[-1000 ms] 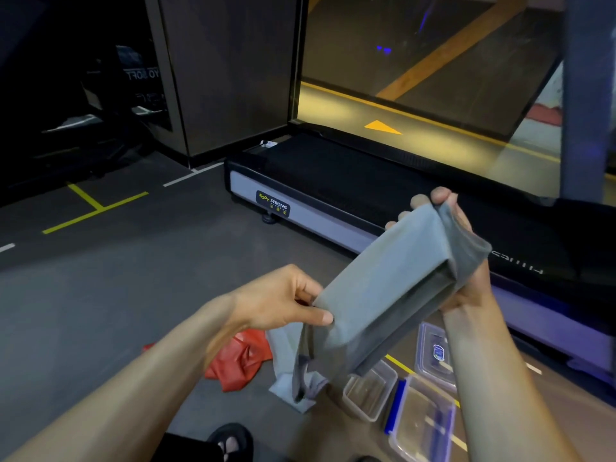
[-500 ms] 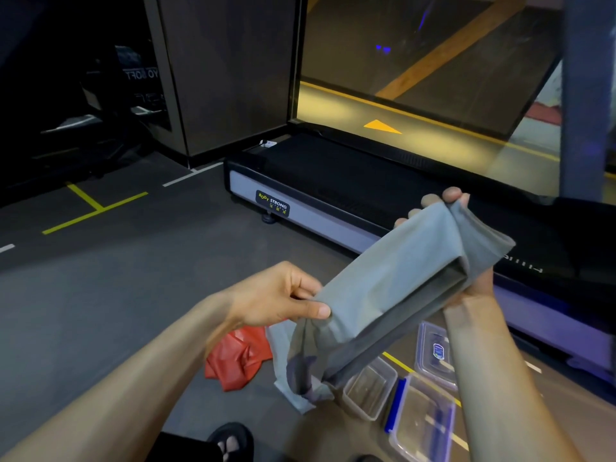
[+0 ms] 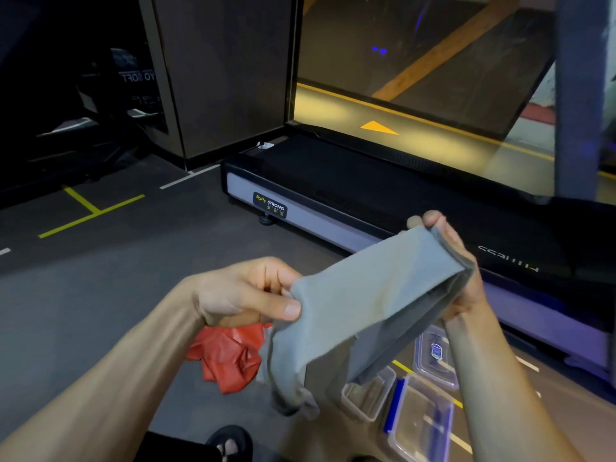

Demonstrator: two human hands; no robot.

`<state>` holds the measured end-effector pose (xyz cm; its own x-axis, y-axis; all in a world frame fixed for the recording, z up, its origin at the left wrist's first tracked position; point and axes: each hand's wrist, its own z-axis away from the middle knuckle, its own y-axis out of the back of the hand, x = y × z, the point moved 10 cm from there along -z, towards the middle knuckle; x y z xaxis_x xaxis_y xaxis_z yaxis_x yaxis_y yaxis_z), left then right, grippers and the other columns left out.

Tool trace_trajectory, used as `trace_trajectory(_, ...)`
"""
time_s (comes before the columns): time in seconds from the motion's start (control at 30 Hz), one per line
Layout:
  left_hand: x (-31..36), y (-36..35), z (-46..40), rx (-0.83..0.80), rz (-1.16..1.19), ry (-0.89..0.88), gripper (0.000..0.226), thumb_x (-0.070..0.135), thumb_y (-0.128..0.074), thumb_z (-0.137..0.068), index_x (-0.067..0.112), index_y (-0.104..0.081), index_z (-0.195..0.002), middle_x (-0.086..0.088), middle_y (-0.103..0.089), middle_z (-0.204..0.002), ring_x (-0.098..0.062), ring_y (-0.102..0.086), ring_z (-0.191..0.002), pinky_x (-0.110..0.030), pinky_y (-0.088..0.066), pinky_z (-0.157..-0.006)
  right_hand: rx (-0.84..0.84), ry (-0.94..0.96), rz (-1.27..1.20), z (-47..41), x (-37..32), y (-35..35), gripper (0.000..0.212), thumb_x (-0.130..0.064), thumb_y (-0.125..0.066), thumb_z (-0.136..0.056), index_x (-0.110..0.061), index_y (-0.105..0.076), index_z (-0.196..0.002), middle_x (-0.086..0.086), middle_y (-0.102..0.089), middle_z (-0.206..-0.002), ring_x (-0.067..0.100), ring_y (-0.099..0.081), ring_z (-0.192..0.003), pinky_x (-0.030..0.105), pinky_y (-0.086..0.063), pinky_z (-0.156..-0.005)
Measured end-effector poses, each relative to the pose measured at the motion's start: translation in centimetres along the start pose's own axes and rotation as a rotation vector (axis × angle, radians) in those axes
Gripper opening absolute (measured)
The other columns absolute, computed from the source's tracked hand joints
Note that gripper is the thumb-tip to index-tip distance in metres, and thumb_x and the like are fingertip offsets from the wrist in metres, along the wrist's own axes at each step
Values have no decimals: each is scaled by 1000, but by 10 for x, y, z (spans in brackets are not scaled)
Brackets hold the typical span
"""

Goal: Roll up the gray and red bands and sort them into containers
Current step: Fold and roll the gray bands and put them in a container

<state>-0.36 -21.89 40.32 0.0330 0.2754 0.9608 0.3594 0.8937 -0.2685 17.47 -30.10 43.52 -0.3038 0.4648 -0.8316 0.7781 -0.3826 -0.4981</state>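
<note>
Gripping the gray band (image 3: 373, 295), both hands, left (image 3: 246, 295) and right (image 3: 456, 261), have drawn closer together.

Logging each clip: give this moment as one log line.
left hand: pinches gray band | right hand: holds other end | red band: floor | containers: empty

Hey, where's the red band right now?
In the head view, the red band lies crumpled on the floor, lower centre-left, beneath the left hand and left of the hanging gray band.

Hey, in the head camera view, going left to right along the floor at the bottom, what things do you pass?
Red band → small clear container → blue-clipped container.
</note>
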Motion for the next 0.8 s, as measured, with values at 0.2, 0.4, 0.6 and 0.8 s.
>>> trace_trajectory(0.2,27,-12,4,-196,152,-193,23,4,-57,-94,0,-70,-112,-4,-75,-108,-13,-72,-98,-24,-56,-87,-97,-156,225,6,22,8,37,-45,-88,-74,-17,-65,-83,1,-58,-82,10,-56,-69,22,-49,-64)
trace_trajectory(0.4,-6,47,22,246,-98,90,14,13,-73,-88,5,-79,-98,-10,-75,-93,-20,-70,-83,-28,-53,-77,-34,-140,175,10,16,31,36,-45,-88,-75,-19,-64,-83,-1,-56,-86,11,-53,-73,22,-48,-69)
trace_trajectory(0.6,-33,48,16,233,-364,280,31,41,-78,-86,13,-77,-97,-17,-51,-83,-31,-39,-77,-41,-23,-67,-41,-68,-16,11,4,21,19,-31,-77,-88,-20,-62,-84,-3,-52,-82,9,-52,-65,20,-50,-62)
trace_trajectory(0.8,-3,13,9,35,93,-6,22,6,-62,-94,2,-73,-113,-4,-76,-108,-14,-72,-99,-27,-54,-90,-8,-96,31,8,15,25,16,-29,-70,-91,-18,-62,-82,-2,-56,-82,9,-56,-67,21,-53,-64)
